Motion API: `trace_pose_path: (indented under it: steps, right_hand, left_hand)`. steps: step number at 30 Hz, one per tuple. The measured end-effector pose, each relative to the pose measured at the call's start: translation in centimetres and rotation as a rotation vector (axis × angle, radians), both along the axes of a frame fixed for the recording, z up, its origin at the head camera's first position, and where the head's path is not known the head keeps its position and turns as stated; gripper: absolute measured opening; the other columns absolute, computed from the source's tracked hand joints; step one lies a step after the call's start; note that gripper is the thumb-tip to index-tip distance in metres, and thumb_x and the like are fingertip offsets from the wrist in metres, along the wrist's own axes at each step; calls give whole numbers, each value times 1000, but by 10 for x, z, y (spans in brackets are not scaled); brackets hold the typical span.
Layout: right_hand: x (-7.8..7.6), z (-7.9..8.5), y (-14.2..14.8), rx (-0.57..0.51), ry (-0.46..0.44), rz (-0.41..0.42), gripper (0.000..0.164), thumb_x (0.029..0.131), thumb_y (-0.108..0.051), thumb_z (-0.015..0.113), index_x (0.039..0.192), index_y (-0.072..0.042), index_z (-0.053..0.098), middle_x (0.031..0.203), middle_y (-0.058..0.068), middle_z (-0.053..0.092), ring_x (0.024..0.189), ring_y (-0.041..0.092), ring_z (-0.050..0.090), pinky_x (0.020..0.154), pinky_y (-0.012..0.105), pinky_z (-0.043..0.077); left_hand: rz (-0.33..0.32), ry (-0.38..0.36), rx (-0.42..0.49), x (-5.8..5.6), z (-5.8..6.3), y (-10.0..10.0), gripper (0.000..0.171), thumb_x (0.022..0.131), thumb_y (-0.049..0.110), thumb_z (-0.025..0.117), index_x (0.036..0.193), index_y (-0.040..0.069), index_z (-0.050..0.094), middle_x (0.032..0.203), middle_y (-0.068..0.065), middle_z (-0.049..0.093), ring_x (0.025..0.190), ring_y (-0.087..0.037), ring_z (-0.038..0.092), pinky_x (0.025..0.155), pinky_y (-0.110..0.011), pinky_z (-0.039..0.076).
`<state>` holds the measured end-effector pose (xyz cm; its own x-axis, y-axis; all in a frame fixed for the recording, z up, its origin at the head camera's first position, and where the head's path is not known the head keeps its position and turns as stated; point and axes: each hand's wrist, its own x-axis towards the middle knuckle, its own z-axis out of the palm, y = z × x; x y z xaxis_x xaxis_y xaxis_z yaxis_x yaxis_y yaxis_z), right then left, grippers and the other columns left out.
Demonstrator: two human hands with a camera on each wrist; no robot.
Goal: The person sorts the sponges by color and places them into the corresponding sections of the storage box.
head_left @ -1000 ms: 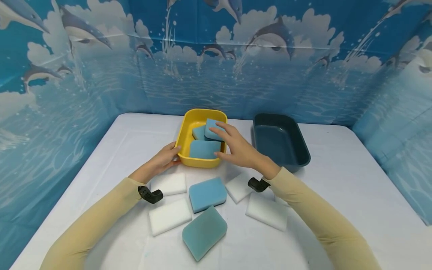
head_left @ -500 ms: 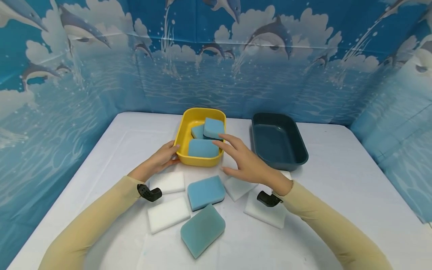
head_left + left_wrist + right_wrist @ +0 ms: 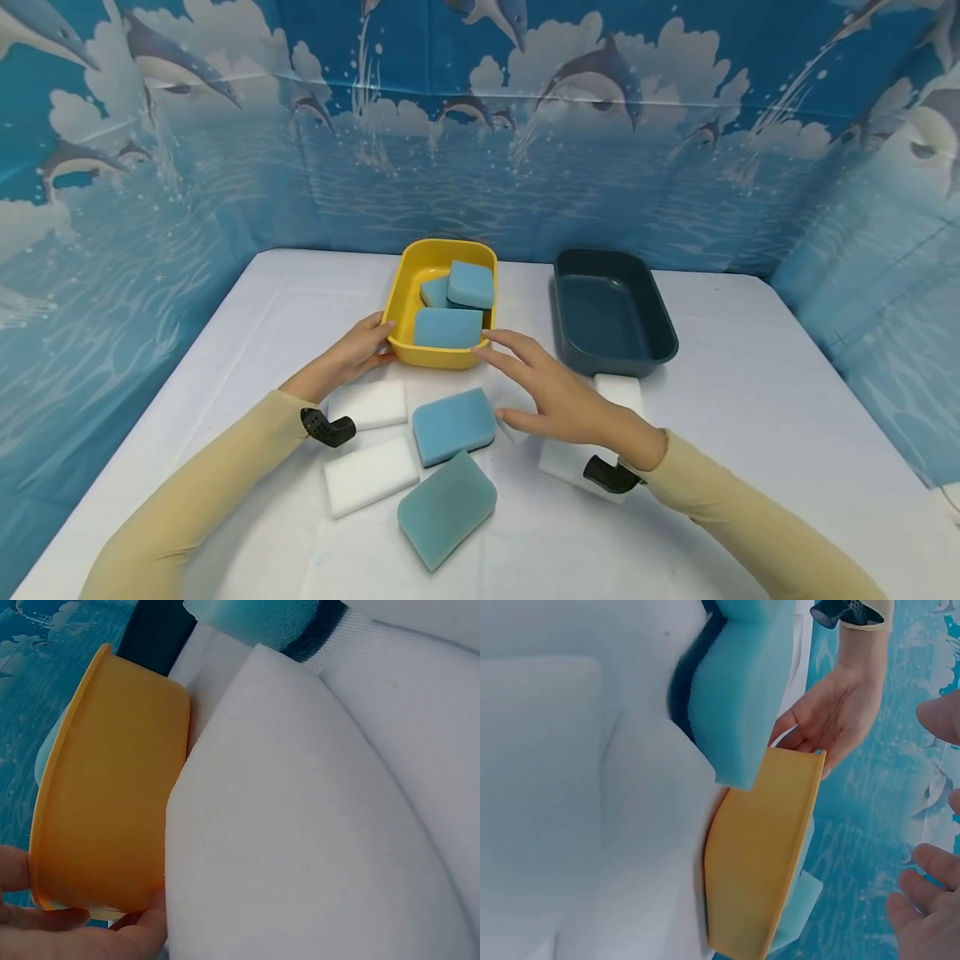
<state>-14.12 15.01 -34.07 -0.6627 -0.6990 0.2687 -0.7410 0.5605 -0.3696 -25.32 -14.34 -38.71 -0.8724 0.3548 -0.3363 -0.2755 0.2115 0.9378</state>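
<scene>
In the head view, my left hand [image 3: 351, 352] holds the left side of a yellow tub [image 3: 435, 358], thumb at the rim. The left wrist view shows its fingers against the tub's wall [image 3: 112, 787]. Inside lie 3 blue sponges: one flat at the front [image 3: 447, 328], one leaning higher at the right [image 3: 471, 284], one partly hidden behind. My right hand [image 3: 566, 402] hovers, fingers spread and holding nothing, just off the tub's front right corner. Below the tub, a blue sponge [image 3: 453, 427] and a greener sponge [image 3: 447, 510] lie on the table.
A dark teal tub [image 3: 615, 312] stands right of the yellow one, with nothing visible inside. White sponges lie at the left [image 3: 367, 405], nearer me [image 3: 372, 476], and partly under my right arm [image 3: 618, 390]. A dolphin-print curtain [image 3: 420, 167] borders the white table [image 3: 300, 292].
My right hand has drawn back from over the sponges in the yellow tub, toward me and to the right. My left hand keeps its hold on the tub.
</scene>
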Motion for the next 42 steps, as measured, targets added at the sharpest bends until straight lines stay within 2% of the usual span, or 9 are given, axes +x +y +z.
trace_pose_path:
  steps: [6, 16, 21, 29, 36, 42]
  right_hand:
    - [10, -5, 3, 3, 2, 30, 73, 85, -25, 67, 147, -21, 29, 154, 7, 24, 140, 21, 29, 108, 43, 40]
    - [30, -22, -1, 49, -62, 152, 73, 85, -39, 67, 146, -28, 29, 155, 1, 22, 140, 16, 28, 110, 41, 39]
    - [37, -36, -10, 81, -26, 241, 75, 82, -43, 69, 145, -26, 31, 152, 5, 29, 141, 17, 29, 112, 41, 36]
    - [41, -51, -22, 116, 25, 344, 78, 81, -42, 70, 146, -22, 32, 148, 3, 36, 139, 18, 32, 112, 39, 36]
    - [43, -56, -27, 162, 17, 355, 75, 82, -44, 67, 145, -26, 31, 149, -2, 34, 139, 16, 31, 112, 40, 36]
    - [44, -57, -30, 176, 36, 373, 75, 83, -48, 65, 146, -24, 31, 149, 0, 35, 139, 18, 32, 111, 41, 36]
  left_hand:
    - [-5, -1, 6, 1, 0, -1, 51, 105, 21, 22, 151, 6, 8, 153, -20, 23, 141, -34, 28, 114, -46, 32]
    - [-28, 5, 2, 1, 2, -2, 51, 105, 21, 22, 151, 6, 6, 154, -19, 21, 143, -33, 25, 114, -46, 32]
    - [-34, 3, 12, 0, 0, -2, 52, 105, 21, 22, 151, 6, 6, 154, -19, 21, 142, -34, 25, 114, -46, 32]
    - [-34, 10, 15, 1, -2, -3, 52, 105, 22, 22, 151, 6, 7, 154, -19, 22, 142, -33, 26, 114, -45, 32]
    - [-33, 5, 15, 1, -2, -2, 50, 105, 22, 22, 151, 7, 9, 153, -18, 23, 142, -32, 27, 113, -45, 33]
    - [-30, 12, 8, 1, -1, -2, 51, 104, 22, 22, 151, 7, 9, 153, -18, 23, 141, -33, 28, 113, -45, 33]
